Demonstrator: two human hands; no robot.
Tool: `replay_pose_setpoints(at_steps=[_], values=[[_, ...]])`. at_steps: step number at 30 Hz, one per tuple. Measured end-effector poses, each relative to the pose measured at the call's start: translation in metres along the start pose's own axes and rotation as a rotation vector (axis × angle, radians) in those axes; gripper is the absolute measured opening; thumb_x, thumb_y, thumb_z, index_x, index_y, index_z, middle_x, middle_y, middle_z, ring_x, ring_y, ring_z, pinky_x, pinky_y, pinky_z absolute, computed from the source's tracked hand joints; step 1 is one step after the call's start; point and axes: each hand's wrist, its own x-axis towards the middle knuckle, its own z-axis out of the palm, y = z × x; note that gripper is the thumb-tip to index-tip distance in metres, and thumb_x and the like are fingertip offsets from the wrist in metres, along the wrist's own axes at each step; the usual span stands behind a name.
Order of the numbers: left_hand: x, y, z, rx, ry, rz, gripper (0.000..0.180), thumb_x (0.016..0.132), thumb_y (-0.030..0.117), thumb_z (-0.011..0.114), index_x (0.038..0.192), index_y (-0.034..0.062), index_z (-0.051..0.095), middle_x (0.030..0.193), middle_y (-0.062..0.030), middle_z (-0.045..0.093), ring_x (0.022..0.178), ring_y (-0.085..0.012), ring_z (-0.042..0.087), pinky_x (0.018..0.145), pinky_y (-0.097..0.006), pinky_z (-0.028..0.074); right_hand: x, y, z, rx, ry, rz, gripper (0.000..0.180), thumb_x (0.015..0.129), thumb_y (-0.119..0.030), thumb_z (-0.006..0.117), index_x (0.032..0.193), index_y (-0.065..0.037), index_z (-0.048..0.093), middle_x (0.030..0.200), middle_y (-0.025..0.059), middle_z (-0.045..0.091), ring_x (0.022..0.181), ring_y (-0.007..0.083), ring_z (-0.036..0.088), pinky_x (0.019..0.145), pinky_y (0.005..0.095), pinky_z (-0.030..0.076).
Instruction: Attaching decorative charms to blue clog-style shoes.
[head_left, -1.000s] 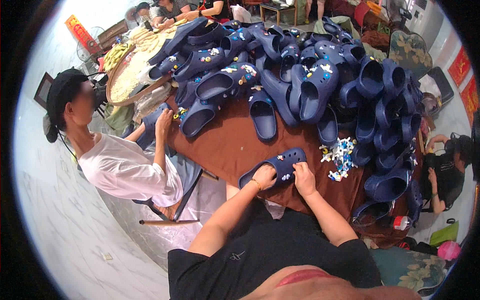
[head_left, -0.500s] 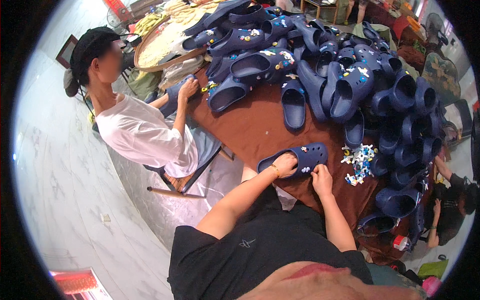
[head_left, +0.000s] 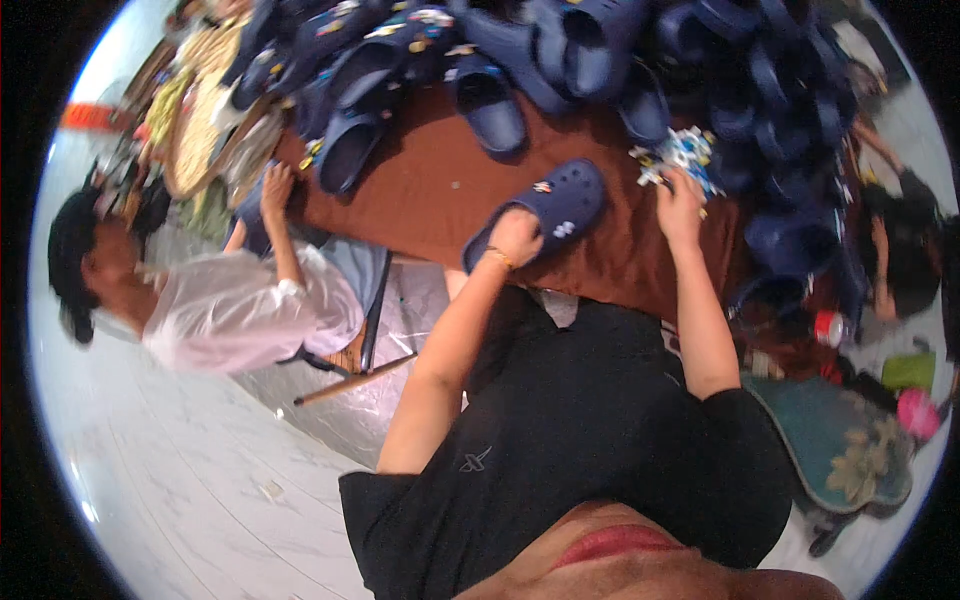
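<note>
A navy clog [head_left: 570,200] lies tilted at the near edge of the brown-covered table, with small white charms on its perforated top. My left hand [head_left: 517,236] reaches into its heel opening and grips it from inside; the fingertips are partly hidden. To the right, my right hand [head_left: 680,205] is at the near edge of a heap of small white, blue and yellow charms [head_left: 690,150]. Blur and the heap hide whether those fingers have closed on a charm.
Many navy clogs [head_left: 490,105] are piled along the far and right sides of the brown cloth [head_left: 400,205]. On the left sits a co-worker in a white shirt [head_left: 250,305], one hand on another clog. A green stool [head_left: 840,440] stands at right; another person [head_left: 905,240] is beyond.
My right hand has left the clog's top and moved right to the charm heap. My left hand still holds the clog, now more tilted. The whole view has shifted and turned.
</note>
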Motion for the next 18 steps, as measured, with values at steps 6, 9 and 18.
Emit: replay_pose_setpoints(at_steps=[6, 9, 18], values=[[-0.002, -0.006, 0.010, -0.084, 0.154, 0.062, 0.022, 0.068, 0.018, 0.054, 0.080, -0.0006, 0.057, 0.084, -0.0209, 0.057, 0.085, -0.0351, 0.052, 0.080, -0.043, 0.040, -0.028, 0.011, 0.006, -0.164, -0.060, 0.048, 0.020, 0.072, -0.009, 0.060, 0.092, -0.010, 0.060, 0.112, 0.0084, 0.053, 0.118, 0.0326, 0.034, 0.097, 0.0442, 0.026], [0.001, -0.007, 0.020, -0.120, 0.235, 0.115, 0.021, 0.069, 0.017, 0.053, 0.079, -0.0002, 0.057, 0.084, -0.0210, 0.057, 0.084, -0.0355, 0.052, 0.079, -0.043, 0.040, -0.030, 0.013, 0.005, -0.193, -0.039, 0.077, 0.017, 0.073, -0.010, 0.059, 0.090, -0.011, 0.061, 0.109, 0.0071, 0.053, 0.115, 0.0300, 0.035, 0.094, 0.0436, 0.027], [-0.003, -0.004, -0.001, -0.035, 0.099, -0.013, 0.014, 0.061, 0.012, 0.053, 0.066, -0.0008, 0.057, 0.075, -0.0226, 0.057, 0.076, -0.0379, 0.054, 0.070, -0.046, 0.042, 0.022, -0.004, 0.034, -0.405, -0.052, -0.044, 0.017, 0.070, -0.022, 0.063, 0.083, -0.012, 0.063, 0.094, 0.0062, 0.056, 0.091, 0.0261, 0.048, 0.076, 0.0395, 0.038]])
